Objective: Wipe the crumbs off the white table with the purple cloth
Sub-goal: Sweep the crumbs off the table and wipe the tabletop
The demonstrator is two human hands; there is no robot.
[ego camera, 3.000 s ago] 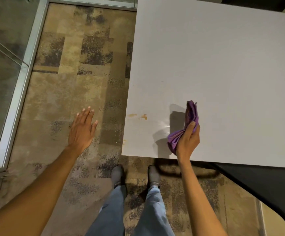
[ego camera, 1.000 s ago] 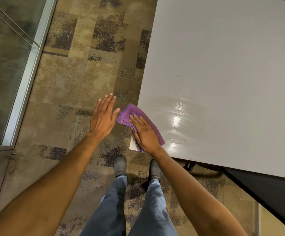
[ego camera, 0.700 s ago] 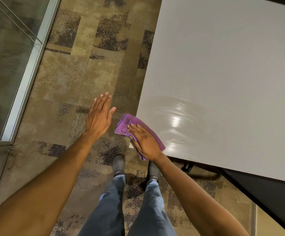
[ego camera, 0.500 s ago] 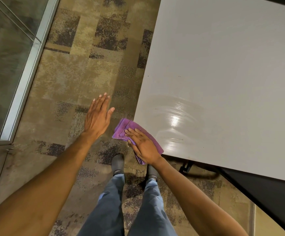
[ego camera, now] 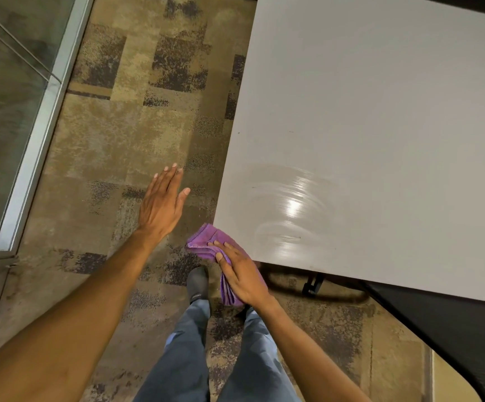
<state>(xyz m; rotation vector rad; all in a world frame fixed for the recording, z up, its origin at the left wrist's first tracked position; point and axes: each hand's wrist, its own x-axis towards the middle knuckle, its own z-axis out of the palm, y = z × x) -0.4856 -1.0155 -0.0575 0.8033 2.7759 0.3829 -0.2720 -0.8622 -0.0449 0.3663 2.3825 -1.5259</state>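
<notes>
Patchy brown carpet (ego camera: pixel 136 134) fills the frame from 9 to 12 o'clock, and the white table (ego camera: pixel 380 140) spreads from 1 to 3 o'clock, a wet sheen near its corner. At that corner the right hand (ego camera: pixel 242 275) lies flat, fingers extended, on the purple cloth (ego camera: pixel 206 242), which droops past the edge, likely to carry crumbs off. No crumbs show, though glare may hide some. The left hand (ego camera: pixel 161 206) hovers open and empty at 10 o'clock of the cloth, perhaps as a catcher.
</notes>
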